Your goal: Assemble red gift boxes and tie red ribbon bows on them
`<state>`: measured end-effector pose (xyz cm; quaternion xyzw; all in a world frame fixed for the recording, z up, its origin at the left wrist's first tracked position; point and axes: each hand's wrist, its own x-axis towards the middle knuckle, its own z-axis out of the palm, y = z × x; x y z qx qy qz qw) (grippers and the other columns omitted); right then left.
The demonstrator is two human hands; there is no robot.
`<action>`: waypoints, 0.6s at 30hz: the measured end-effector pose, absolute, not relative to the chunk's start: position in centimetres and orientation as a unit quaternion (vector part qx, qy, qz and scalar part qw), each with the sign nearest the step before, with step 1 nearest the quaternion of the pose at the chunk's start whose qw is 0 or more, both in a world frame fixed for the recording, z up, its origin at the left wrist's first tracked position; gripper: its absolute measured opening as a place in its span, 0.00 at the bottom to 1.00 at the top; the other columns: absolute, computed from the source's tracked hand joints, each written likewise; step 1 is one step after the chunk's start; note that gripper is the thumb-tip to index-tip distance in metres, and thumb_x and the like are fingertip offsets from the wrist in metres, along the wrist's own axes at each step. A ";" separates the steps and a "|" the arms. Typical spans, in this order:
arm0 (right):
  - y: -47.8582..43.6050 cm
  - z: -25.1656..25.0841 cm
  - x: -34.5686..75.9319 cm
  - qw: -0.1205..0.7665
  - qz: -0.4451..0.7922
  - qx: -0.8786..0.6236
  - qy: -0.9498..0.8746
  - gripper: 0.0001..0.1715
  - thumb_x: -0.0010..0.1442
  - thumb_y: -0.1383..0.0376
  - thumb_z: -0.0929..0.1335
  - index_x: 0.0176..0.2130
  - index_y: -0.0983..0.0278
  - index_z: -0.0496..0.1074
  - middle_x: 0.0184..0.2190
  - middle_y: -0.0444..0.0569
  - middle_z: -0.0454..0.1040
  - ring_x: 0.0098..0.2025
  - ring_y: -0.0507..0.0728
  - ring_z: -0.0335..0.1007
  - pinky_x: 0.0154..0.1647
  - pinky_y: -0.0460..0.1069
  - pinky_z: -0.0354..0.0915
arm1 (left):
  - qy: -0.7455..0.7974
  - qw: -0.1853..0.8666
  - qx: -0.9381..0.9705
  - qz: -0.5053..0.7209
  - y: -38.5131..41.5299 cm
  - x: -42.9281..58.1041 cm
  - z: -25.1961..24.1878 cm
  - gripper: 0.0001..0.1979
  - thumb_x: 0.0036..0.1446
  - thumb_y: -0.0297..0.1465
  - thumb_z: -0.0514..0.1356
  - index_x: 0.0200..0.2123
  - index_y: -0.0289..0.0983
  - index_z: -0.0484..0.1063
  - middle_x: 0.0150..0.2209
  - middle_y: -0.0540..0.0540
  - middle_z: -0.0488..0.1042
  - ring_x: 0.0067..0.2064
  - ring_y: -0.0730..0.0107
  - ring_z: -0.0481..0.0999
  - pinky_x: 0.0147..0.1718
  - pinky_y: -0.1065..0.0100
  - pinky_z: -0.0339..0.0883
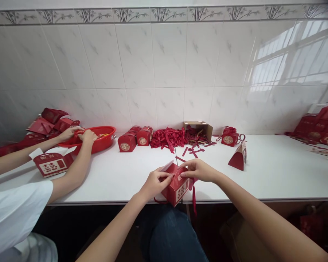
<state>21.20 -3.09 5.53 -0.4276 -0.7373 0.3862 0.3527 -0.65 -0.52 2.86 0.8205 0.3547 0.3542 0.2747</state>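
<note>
Right hand [199, 170], box [182, 190] facing right, axis diagonal

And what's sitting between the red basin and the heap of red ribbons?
In the head view, several small red boxes stand between the basin and ribbon heap.

Left hand [156, 183] and right hand [199, 170] on a red box [177, 190] near table [112, 182] edge

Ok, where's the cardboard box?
Head view, just right of centre: the cardboard box stands at the back of the white table, right of the ribbon heap.
</note>
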 end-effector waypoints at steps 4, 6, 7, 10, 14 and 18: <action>-3.4 6.6 21.3 0.337 0.439 -0.414 -0.723 0.18 0.48 0.54 0.72 0.33 0.66 0.76 0.19 0.43 0.72 0.19 0.48 0.62 0.18 0.43 0.55 | 0.359 0.277 0.820 0.349 -0.6 -0.6 2.9 0.12 0.54 0.36 0.58 0.36 0.40 0.81 0.48 0.43 0.76 0.49 0.57 0.73 0.50 0.61 0.66; -3.6 7.1 21.3 0.327 0.465 -0.411 -0.712 0.18 0.47 0.54 0.72 0.32 0.66 0.75 0.21 0.44 0.73 0.19 0.48 0.63 0.18 0.42 0.56 | 0.360 0.279 0.820 0.347 -0.7 -0.6 2.9 0.13 0.55 0.37 0.58 0.37 0.40 0.80 0.48 0.44 0.75 0.50 0.57 0.73 0.51 0.61 0.65; -3.7 7.3 21.3 0.322 0.474 -0.411 -0.709 0.18 0.47 0.55 0.72 0.32 0.66 0.75 0.21 0.44 0.73 0.19 0.48 0.63 0.18 0.42 0.56 | 0.359 0.279 0.820 0.347 -0.7 -0.6 2.9 0.13 0.55 0.37 0.57 0.38 0.41 0.80 0.49 0.44 0.75 0.50 0.57 0.72 0.51 0.61 0.65; -3.9 7.6 21.5 0.313 0.488 -0.413 -0.702 0.16 0.47 0.56 0.73 0.32 0.66 0.74 0.21 0.44 0.73 0.18 0.47 0.63 0.18 0.42 0.56 | 0.363 0.278 0.818 0.350 -0.6 -0.6 2.9 0.14 0.55 0.38 0.57 0.38 0.40 0.80 0.48 0.43 0.75 0.51 0.57 0.72 0.51 0.61 0.65; -4.4 7.8 21.9 0.317 0.485 -0.400 -0.710 0.16 0.48 0.56 0.72 0.33 0.66 0.75 0.22 0.44 0.73 0.22 0.48 0.64 0.22 0.43 0.60 | 0.367 0.279 0.815 0.350 -0.7 -0.5 2.8 0.14 0.55 0.38 0.57 0.37 0.39 0.80 0.46 0.43 0.76 0.49 0.58 0.73 0.48 0.62 0.67; -5.2 8.1 22.0 0.333 0.472 -0.393 -0.716 0.17 0.49 0.54 0.71 0.31 0.66 0.77 0.23 0.45 0.73 0.25 0.50 0.65 0.26 0.45 0.62 | 0.367 0.279 0.815 0.351 -0.8 -0.6 2.8 0.14 0.55 0.39 0.57 0.37 0.40 0.80 0.45 0.43 0.76 0.48 0.59 0.73 0.48 0.63 0.67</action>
